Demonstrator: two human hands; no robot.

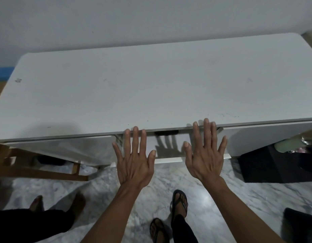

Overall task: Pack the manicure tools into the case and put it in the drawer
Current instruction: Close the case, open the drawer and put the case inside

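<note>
A white desk [151,88] fills the upper half of the head view. Its middle drawer [169,148] sits under the front edge, white-fronted, with a dark slot handle at the top. My left hand [134,160] and my right hand [206,155] are both held flat with fingers spread in front of that drawer face, holding nothing. The fingertips reach up to the desk's front edge. Whether the palms touch the drawer front cannot be told. No manicure case or tools are visible.
A wooden chair frame [46,171] stands under the desk at the left. A dark box [278,165] sits on the marble floor at the right. Another person's bare feet [59,202] are at lower left; my sandalled feet [178,206] are below.
</note>
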